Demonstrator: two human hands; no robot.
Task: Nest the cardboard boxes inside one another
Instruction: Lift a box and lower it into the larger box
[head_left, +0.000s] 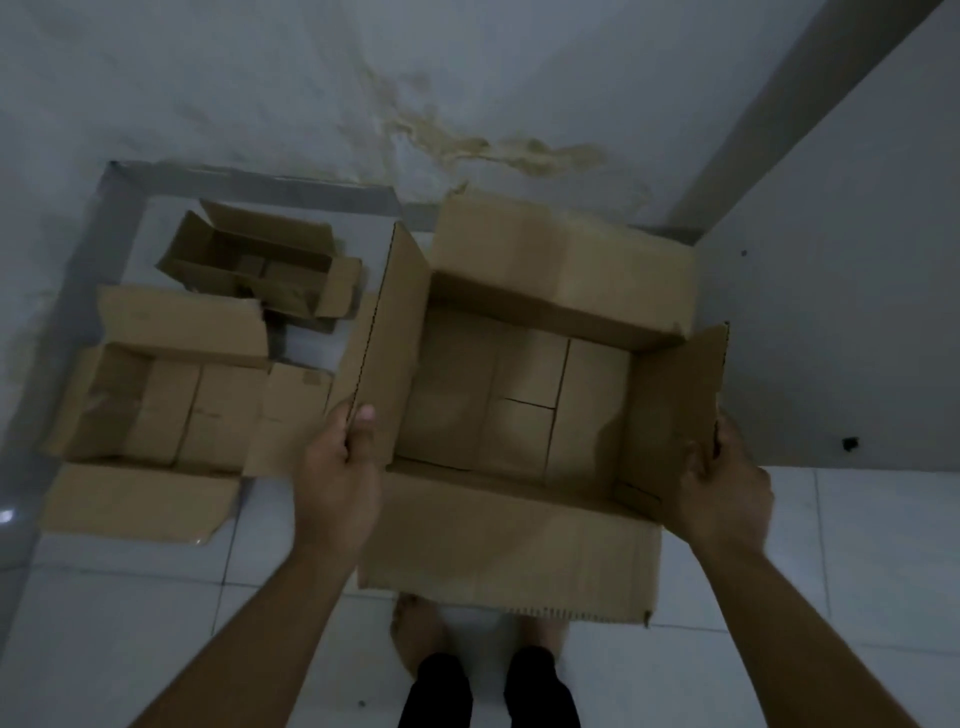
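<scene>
Clearly light but floppy, the large open brown cardboard box (519, 405) is pinched by its side flaps: left hand (337, 467) and right hand (727, 493), fingers (701, 462) clamped on cardboard.

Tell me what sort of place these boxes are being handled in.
Probably a bare corner of an indoor room, perhaps a storage spot: white tiled floor, plain painted wall with a yellowish stain, and open cardboard boxes set straight on the floor.

No legible text, labels or numbers. Large cardboard box (524, 395), medium box (171, 405), small box (260, 260): plain brown surfaces, dim and blurred.
</scene>
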